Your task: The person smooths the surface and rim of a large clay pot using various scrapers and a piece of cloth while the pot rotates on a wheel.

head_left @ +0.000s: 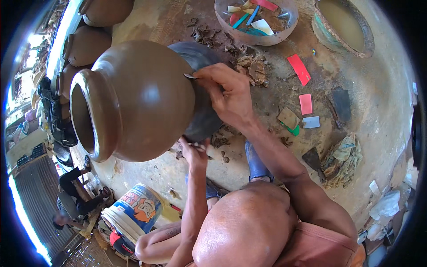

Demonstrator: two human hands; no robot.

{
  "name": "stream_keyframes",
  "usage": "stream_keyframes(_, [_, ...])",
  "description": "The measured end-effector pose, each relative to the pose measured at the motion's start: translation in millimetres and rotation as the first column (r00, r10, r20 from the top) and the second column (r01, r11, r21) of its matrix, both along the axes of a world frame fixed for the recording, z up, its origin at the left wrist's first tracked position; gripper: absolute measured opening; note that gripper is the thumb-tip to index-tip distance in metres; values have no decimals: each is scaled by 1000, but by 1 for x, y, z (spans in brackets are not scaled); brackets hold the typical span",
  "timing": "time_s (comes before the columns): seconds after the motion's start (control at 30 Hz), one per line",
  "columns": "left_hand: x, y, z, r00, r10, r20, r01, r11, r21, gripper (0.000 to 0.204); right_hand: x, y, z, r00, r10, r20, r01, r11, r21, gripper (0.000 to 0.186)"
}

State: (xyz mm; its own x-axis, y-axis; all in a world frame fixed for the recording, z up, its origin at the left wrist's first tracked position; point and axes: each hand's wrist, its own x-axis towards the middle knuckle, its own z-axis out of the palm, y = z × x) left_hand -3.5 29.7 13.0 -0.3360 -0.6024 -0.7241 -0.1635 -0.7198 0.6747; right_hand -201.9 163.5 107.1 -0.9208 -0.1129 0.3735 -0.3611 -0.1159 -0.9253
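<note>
A large round brown clay pot with a thick rolled rim has its mouth toward the left of the view. Its base meets a dark round wheel. My right hand pinches a small shiny metal scraper against the pot's wall near its base. Lower down, my left hand is closed beside the wheel's near edge, just under the pot. What its fingers grip, if anything, is too small to make out.
Far off stands a basin of scrapers and a tub of cloudy water. Clay scraps, red pieces and a rag lie to the right. More pots line the far left; a bucket stands near left. Another person sits beyond.
</note>
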Motion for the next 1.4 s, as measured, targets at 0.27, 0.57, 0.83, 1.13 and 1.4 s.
stream_keyframes(0.27, [4, -94, 14, 999, -39, 35, 41, 997, -59, 50, 13, 3, 9, 999, 29, 30, -28, 1000, -10, 24])
stream_keyframes(0.57, [16, 29, -5, 956, -268, -119, 291, 921, 260, 73, 27, 0, 4, 1000, -15, 1, 15, 1000, -10, 21])
stream_keyframes(0.83, [8, -111, 2, 964, -260, -48, 243, 942, -232, 63, 35, -2, 13, 1000, 1, 20, -1, 1000, -21, 26])
stream_keyframes(1.13, [5, 49, 21, 889, -458, 14, 432, 847, 311, 87, 36, 1, 3, 999, -33, 30, 34, 999, -18, 23])
stream_keyframes(1.4, [-16, -65, 16, 985, -170, -11, 165, 969, -185, 60, 39, -1, 6, 998, -10, 54, 12, 999, -32, 26])
